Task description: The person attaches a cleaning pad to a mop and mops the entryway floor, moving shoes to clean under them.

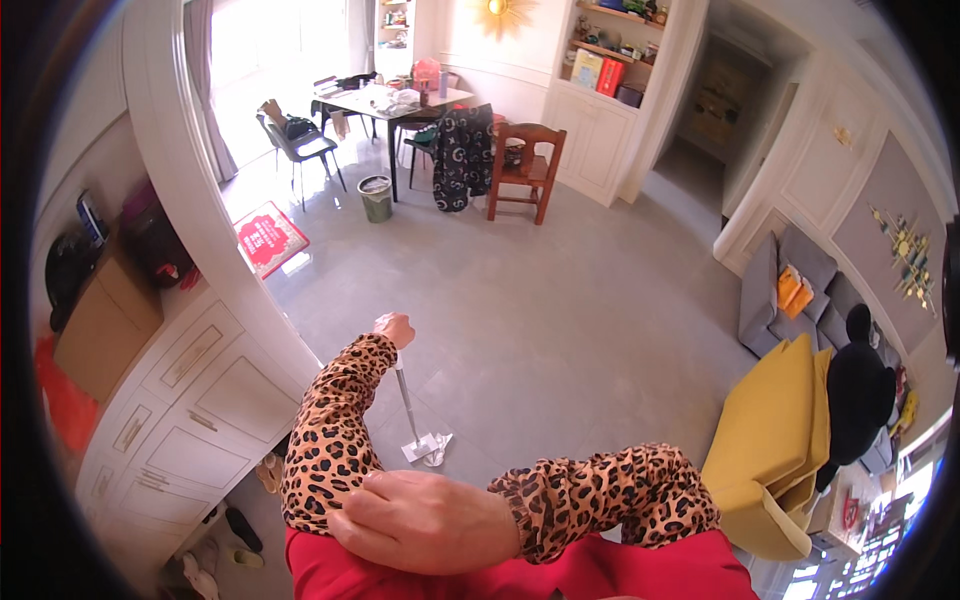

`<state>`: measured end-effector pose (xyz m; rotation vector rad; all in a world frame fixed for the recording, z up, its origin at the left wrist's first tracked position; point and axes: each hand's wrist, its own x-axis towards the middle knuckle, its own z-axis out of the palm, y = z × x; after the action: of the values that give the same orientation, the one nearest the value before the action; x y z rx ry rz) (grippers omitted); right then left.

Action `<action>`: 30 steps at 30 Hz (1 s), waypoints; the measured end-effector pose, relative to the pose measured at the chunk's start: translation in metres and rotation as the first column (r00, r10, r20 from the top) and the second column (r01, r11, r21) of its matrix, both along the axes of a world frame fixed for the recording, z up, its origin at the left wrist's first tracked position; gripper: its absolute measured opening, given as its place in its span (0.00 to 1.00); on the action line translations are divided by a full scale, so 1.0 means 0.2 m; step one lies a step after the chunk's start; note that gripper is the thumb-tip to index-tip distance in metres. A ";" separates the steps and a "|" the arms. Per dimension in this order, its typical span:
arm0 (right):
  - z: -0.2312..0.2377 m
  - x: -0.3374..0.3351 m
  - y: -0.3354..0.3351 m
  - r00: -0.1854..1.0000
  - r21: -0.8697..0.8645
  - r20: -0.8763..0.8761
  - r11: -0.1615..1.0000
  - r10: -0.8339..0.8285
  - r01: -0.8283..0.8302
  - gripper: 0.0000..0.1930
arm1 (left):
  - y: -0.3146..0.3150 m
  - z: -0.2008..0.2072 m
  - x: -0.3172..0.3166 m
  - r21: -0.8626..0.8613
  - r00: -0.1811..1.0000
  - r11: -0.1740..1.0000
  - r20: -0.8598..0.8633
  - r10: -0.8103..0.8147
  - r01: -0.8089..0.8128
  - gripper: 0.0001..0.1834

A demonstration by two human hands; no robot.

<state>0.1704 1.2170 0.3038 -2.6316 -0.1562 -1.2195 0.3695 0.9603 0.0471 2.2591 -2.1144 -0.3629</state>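
Note:
My left hand [395, 328], at the end of my outstretched arm, is closed round the top of a flat mop's grey handle [405, 392]. The mop's white head [420, 448] rests on the grey tiled floor, with a crumpled white cloth [439, 450] at its right side. Close to my body, my right hand [425, 520] is bent across to the left arm. Its fingers are curled against the leopard-print sleeve [330, 450] near the elbow, gripping the fabric; the fingertips are partly hidden. The right forearm wears a matching leopard-print sleeve [600, 495].
A white cabinet [190, 420] runs along the left, with shoes [240, 530] beneath. Ahead stand a cluttered table [365, 100], a wooden chair [527, 170], a bin [376, 198] and a red mat [270, 240]. Right are a yellow chair [765, 430] and a grey sofa [790, 275].

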 end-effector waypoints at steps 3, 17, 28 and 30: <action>-0.04 -0.02 -0.04 1.000 0.051 -0.018 0.999 0.006 -0.005 0.11 | 0.03 0.03 0.02 -0.028 1.000 1.000 -0.019 -0.008 0.008 0.15; -0.67 0.12 -0.09 0.889 0.634 -0.458 0.700 -0.004 0.329 0.10 | 0.01 0.00 0.07 -0.090 1.000 0.996 -0.007 0.024 -0.024 0.15; -0.64 0.12 -0.05 0.887 0.913 -0.183 0.408 0.423 -0.007 0.08 | -0.05 0.00 0.06 -0.097 0.999 0.994 -0.010 0.054 -0.054 0.14; -0.64 0.15 -0.02 0.882 0.858 -0.142 0.500 0.450 -0.117 0.08 | -0.09 0.01 0.05 -0.048 0.996 0.995 -0.002 0.092 -0.092 0.14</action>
<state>0.2002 1.2126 0.1766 -1.7864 0.0498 -0.4630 0.3791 0.9421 0.0498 2.3200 -1.9879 -0.3046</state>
